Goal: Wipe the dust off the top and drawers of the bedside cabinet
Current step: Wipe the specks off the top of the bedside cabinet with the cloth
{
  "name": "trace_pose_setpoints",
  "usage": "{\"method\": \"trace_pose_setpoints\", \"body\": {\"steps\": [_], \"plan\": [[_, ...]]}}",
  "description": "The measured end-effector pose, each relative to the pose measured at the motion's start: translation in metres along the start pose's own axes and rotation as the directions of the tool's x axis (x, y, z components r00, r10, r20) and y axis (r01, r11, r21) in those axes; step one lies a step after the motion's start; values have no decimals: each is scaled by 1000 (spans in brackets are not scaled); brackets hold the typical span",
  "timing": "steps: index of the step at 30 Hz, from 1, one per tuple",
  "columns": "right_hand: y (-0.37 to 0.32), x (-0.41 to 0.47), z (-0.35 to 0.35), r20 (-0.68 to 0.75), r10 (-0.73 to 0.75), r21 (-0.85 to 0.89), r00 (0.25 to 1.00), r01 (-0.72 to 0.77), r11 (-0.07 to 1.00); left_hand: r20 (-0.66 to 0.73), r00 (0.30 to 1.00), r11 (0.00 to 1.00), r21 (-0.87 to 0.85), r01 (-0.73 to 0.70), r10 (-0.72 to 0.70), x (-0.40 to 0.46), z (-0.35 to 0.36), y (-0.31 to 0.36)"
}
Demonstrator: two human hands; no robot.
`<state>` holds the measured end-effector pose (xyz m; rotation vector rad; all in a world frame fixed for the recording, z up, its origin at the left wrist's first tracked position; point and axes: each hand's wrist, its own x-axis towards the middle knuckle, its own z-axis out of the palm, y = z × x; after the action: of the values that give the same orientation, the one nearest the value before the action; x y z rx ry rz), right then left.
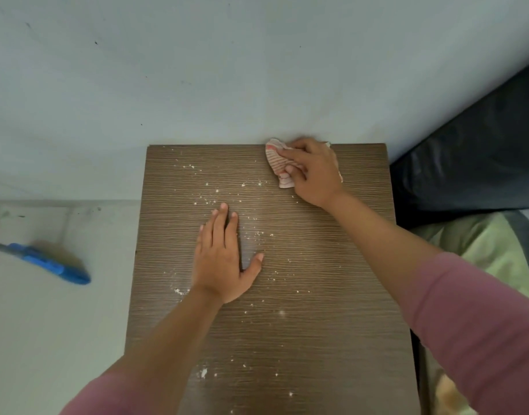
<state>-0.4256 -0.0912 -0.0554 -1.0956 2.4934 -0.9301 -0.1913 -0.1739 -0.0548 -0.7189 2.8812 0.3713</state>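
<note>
The bedside cabinet's brown wood-grain top (332,295) fills the middle of the view, seen from above. White dust crumbs (209,202) lie scattered over its left and centre. My right hand (314,172) presses a pink-and-white striped cloth (276,163) onto the far right corner, close to the wall. My left hand (221,259) lies flat on the top near the middle, fingers together and thumb spread, holding nothing. The drawers are hidden below the top.
A pale wall (227,70) rises right behind the cabinet. To the right stand a dark headboard (472,163) and a bed with green bedding (490,250). On the light floor at left lies a blue-handled tool (53,266).
</note>
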Motion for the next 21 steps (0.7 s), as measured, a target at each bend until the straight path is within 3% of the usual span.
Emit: {"method": "trace_pose_setpoints", "body": {"steps": [8,15,21], "plan": [[-3,-42,-13,242,-6,-18,970,11,1000,-9,1000,1000,9,14,-14,-1,1,1],[-11,-110,-12,221,40,-17,974,-37,999,-21,1000,992,-127,-19,17,-11,-4,3],[-18,-160,-4,160,69,-8,985,-69,998,-56,998,972,-231,-44,32,-103,9,13]]}}
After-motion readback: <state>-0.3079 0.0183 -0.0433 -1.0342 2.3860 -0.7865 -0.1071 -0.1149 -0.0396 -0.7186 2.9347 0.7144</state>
